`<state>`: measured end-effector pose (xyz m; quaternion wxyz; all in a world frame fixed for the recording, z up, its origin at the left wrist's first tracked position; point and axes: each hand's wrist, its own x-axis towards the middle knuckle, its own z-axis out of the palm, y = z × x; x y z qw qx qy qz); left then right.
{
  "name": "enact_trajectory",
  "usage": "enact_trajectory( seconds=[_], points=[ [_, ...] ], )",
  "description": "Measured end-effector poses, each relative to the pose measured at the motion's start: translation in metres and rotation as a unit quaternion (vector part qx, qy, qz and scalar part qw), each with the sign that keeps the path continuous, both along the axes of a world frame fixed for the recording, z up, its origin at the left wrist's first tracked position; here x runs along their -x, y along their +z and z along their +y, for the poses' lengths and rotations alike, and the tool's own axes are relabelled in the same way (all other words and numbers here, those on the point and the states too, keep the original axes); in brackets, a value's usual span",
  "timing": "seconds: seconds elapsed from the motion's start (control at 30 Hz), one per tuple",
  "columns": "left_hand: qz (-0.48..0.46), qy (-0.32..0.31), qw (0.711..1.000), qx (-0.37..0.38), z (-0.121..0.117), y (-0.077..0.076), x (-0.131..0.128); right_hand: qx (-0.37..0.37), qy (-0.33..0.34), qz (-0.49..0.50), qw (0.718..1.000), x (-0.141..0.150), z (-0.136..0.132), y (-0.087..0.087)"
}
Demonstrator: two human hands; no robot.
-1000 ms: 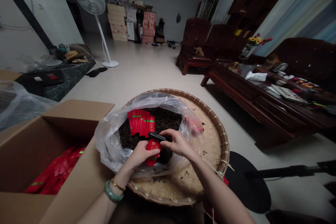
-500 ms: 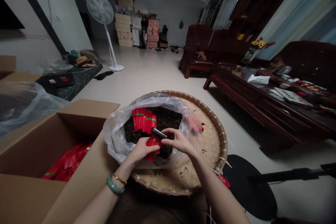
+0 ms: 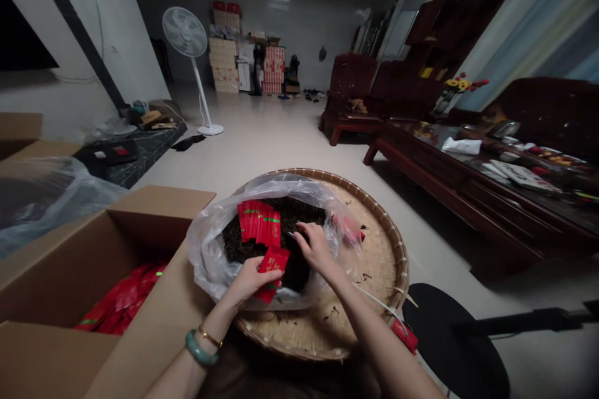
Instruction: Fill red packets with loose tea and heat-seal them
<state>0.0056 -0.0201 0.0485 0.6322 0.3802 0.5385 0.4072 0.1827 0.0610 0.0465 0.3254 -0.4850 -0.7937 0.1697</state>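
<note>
Left hand (image 3: 253,278): we pinch a red packet (image 3: 274,260) between thumb and fingers, over the plastic bag (image 3: 204,257).
Right hand (image 3: 318,249): fingers bent above dark leaves (image 3: 298,210); we cannot tell whether they grip anything.
Fanned packets (image 3: 259,223): on the leaves, just beyond our held packet.

Your right hand (image 3: 316,248) comes away from the red packet (image 3: 274,259).
The packet's top, under a black tool a second ago, shows uncovered; your hand hovers apart.
</note>
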Motion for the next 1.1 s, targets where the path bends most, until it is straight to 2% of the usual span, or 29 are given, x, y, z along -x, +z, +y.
enact_trajectory(
  seconds=[0.1, 0.2, 0.43, 0.53, 0.6, 0.63, 0.67, 0.7, 0.73, 0.77, 0.8, 0.87, 0.9, 0.97, 1.03, 1.1],
  points=[
    [0.036, -0.029, 0.999, -0.018, 0.007, -0.006, -0.003, -0.008, 0.087, 0.002, 0.996, 0.017, -0.010, 0.010],
    [0.047, -0.058, 0.997, -0.019, 0.013, -0.011, -0.003, 0.000, 0.123, 0.006, 0.992, 0.027, -0.010, 0.010],
    [0.015, -0.072, 0.997, 0.002, 0.021, -0.020, -0.005, 0.105, 0.135, 0.095, 0.981, 0.028, 0.003, -0.006],
    [-0.004, -0.071, 0.997, 0.022, 0.021, -0.016, -0.005, 0.165, 0.106, 0.172, 0.965, 0.022, 0.009, -0.008],
    [-0.038, -0.019, 0.999, 0.031, 0.017, -0.004, 0.005, 0.221, 0.065, 0.249, 0.941, 0.015, 0.014, -0.010],
    [-0.062, 0.037, 0.997, 0.021, 0.014, 0.005, 0.014, 0.245, 0.048, 0.274, 0.929, 0.011, 0.016, -0.011],
    [-0.099, 0.136, 0.985, -0.020, 0.011, 0.015, 0.024, 0.263, 0.037, 0.286, 0.921, 0.008, 0.018, -0.012],
    [-0.146, 0.248, 0.953, -0.093, 0.008, 0.024, 0.035, 0.272, 0.030, 0.283, 0.919, 0.006, 0.019, -0.013],
    [-0.185, 0.337, 0.907, -0.171, 0.005, 0.033, 0.045, 0.268, 0.027, 0.265, 0.926, 0.005, 0.020, -0.014],
    [-0.207, 0.383, 0.868, -0.238, 0.003, 0.040, 0.053, 0.251, 0.030, 0.231, 0.940, 0.006, 0.020, -0.015],
    [-0.222, 0.383, 0.855, -0.270, 0.003, 0.044, 0.057, 0.219, 0.041, 0.184, 0.957, 0.008, 0.020, -0.015],
    [-0.216, 0.324, 0.889, -0.241, 0.006, 0.043, 0.055, 0.120, 0.085, 0.057, 0.988, 0.018, 0.020, -0.016],
    [-0.202, 0.292, 0.913, -0.202, 0.010, 0.038, 0.051, 0.066, 0.106, -0.011, 0.992, 0.025, 0.021, -0.016],
    [-0.132, 0.247, 0.951, -0.133, 0.019, 0.024, 0.038, -0.012, 0.128, -0.127, 0.984, 0.039, 0.024, -0.019],
    [-0.096, 0.212, 0.967, -0.099, 0.028, 0.009, 0.029, -0.036, 0.129, -0.199, 0.971, 0.049, 0.029, -0.024],
    [-0.087, 0.185, 0.976, -0.081, 0.036, -0.002, 0.026, -0.034, 0.131, -0.230, 0.964, 0.054, 0.034, -0.029]
  ],
)
